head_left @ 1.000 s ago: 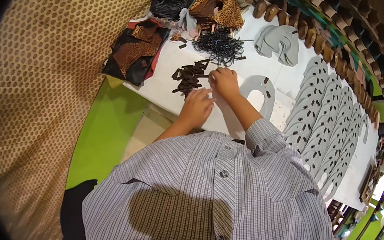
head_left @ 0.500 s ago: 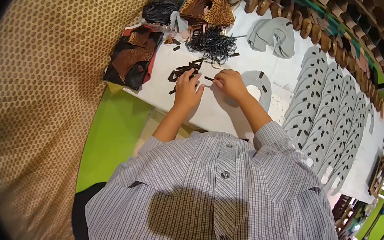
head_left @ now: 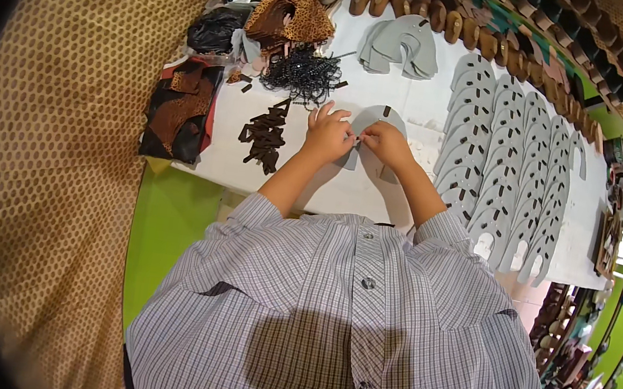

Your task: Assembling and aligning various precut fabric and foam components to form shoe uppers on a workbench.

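My left hand [head_left: 327,137] and my right hand [head_left: 386,145] meet over a grey U-shaped piece [head_left: 375,116] on the white table. Between their fingertips is a small dark strip [head_left: 358,139], mostly hidden. My left thumb and forefinger pinch at it while the other fingers spread upward; the right fingers are curled closed on it. A dark tab [head_left: 387,111] sits on the curved top of the grey piece. Left of my hands lies a heap of short dark brown strips [head_left: 264,138].
Overlapping rows of grey U-shaped pieces with dark tabs [head_left: 473,129] cover the table's right side. Behind are stacked grey pieces [head_left: 402,45], a tangle of black straps [head_left: 304,73] and leopard-patterned pieces [head_left: 292,15]. Brown shoe-shaped forms [head_left: 419,8] line the back; patterned scraps [head_left: 181,110] lie left.
My left hand has left the strip heap and moved right to meet my right hand. The dark strip has come over the grey piece. The whole view has shifted.
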Motion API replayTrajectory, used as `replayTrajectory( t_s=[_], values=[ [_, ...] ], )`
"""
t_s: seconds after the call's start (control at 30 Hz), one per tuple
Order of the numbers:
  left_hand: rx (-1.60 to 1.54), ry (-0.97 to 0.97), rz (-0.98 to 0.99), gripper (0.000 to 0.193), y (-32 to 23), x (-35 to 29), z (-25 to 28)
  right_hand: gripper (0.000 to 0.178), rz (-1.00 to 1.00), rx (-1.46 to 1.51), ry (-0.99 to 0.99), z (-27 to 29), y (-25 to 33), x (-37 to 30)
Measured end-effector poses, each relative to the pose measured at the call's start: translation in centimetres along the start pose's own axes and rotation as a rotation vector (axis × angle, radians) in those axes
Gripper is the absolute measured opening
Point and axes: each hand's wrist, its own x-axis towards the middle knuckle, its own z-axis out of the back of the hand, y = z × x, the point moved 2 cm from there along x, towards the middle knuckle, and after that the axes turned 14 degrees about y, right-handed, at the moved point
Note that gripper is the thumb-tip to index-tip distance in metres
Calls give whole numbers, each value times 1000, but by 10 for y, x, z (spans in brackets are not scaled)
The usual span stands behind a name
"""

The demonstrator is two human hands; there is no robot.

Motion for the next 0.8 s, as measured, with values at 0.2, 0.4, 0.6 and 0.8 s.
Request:
replayTrajectory(
  t_s=[0.2, 0.4, 0.6, 0.8],
  values=[
    [42, -1, 65, 12, -2, 32, -17, 20, -234, 36, -160, 18, -17, -19],
    [75, -62, 72, 11, -5, 45, -23, 24, -375, 63, -224, 30, -31, -30],
    [63, -106, 74, 10, -4, 49, -23, 29, -478, 55, -257, 36, -48, -27],
    [66, -128, 87, 10, -5, 47, -22, 29, -302, -77, -306, 28, -50, -8]
  ],
)
